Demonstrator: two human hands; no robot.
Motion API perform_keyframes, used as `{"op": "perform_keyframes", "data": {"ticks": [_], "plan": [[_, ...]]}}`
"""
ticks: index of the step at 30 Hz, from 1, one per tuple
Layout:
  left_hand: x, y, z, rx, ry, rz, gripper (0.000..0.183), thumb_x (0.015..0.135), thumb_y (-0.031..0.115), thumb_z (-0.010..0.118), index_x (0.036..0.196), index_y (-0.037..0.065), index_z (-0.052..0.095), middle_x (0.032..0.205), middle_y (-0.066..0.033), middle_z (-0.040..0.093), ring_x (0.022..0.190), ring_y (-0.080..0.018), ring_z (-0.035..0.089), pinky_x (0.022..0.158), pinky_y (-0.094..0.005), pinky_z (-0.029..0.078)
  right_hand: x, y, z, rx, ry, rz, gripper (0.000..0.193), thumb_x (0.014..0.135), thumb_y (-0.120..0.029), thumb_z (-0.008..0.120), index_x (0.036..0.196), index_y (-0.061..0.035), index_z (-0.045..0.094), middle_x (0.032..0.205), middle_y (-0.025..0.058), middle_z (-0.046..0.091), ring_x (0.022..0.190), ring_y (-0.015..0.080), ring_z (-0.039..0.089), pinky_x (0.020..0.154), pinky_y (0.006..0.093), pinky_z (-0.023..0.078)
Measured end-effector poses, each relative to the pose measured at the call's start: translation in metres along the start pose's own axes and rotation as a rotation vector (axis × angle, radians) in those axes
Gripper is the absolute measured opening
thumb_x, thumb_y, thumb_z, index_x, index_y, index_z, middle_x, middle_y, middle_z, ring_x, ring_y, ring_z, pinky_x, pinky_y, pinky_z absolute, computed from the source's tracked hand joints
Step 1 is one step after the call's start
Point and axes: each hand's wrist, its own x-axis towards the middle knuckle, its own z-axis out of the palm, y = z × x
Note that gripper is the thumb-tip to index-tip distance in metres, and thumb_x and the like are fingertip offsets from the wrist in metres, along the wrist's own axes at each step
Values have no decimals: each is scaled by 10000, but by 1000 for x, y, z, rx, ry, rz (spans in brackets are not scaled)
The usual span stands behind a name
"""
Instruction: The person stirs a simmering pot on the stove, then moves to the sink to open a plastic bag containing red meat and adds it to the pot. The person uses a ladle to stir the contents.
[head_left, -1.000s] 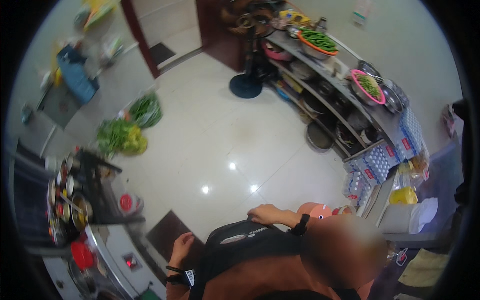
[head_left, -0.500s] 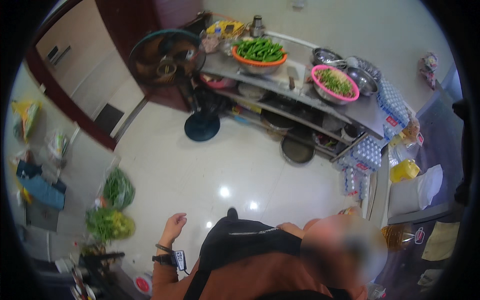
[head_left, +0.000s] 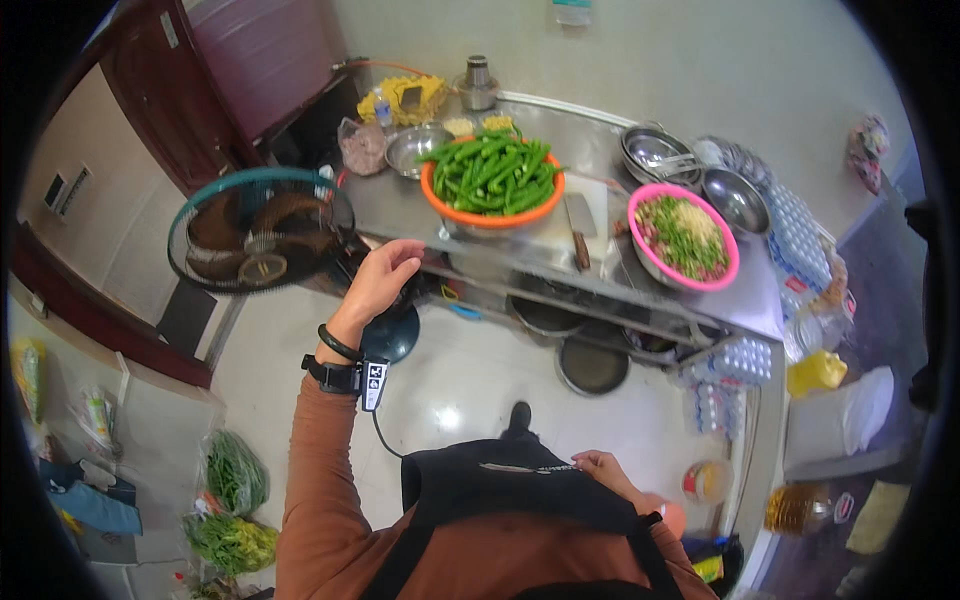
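Observation:
My left hand [head_left: 385, 282] reaches forward beside the table's front edge, fingers loosely bent and nothing in them. An orange-rimmed basket [head_left: 490, 219] heaped with long green peppers [head_left: 490, 172] is the nearest thing in front of it on the metal table [head_left: 385, 205]. Low by the black apron [head_left: 520, 495], my right hand [head_left: 608, 473] has slightly bent fingers and holds nothing I can see. A cleaver [head_left: 580, 225] lies on the white cutting board [head_left: 597, 200]. Right of it, a pink-rimmed basin [head_left: 733, 262] holds chopped greens, pinkish pieces and pale minced bits.
A floor fan [head_left: 262, 235] stands left of the table. Metal bowls [head_left: 738, 198] sit at its right end, near stacked egg trays [head_left: 735, 362]. A large pan [head_left: 592, 366] rests low beneath the table. Bagged greens [head_left: 235, 470] lie at left, an oil jug [head_left: 797, 508] at right.
I have come closer to the table. My left hand has risen and moved forward toward its edge. My right hand stays low by the apron.

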Motion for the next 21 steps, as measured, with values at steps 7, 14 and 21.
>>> {"op": "perform_keyframes", "data": {"ticks": [7, 14, 21], "plan": [[196, -15, -67, 180, 152, 21, 302, 891, 100, 585, 1148, -55, 618, 1051, -124, 684, 960, -173, 629, 849, -299, 494, 217, -209, -28, 239, -5, -211, 359, 984, -217, 527, 1265, 6, 525, 991, 104, 675, 766, 165, 661, 632, 277, 532], [387, -107, -150, 395, 208, -56, 260, 823, 143, 646, 1007, -36, 684, 895, -149, 711, 836, -208, 671, 768, -327, 517, 354, -325, -17, 735, 159, -160, 383, 977, -317, 526, 1182, 6, 503, 978, 161, 671, 804, 243, 692, 640, 329, 556], [582, -252, -169, 574, 140, -218, 395, 776, 234, 641, 1074, -21, 678, 1039, -246, 679, 1007, -382, 644, 886, -393, 491, 374, -343, -8, 708, 614, -132, 166, 939, -251, 571, 897, -98, 525, 716, 1, 560, 586, 126, 607, 498, 279, 537]]}}
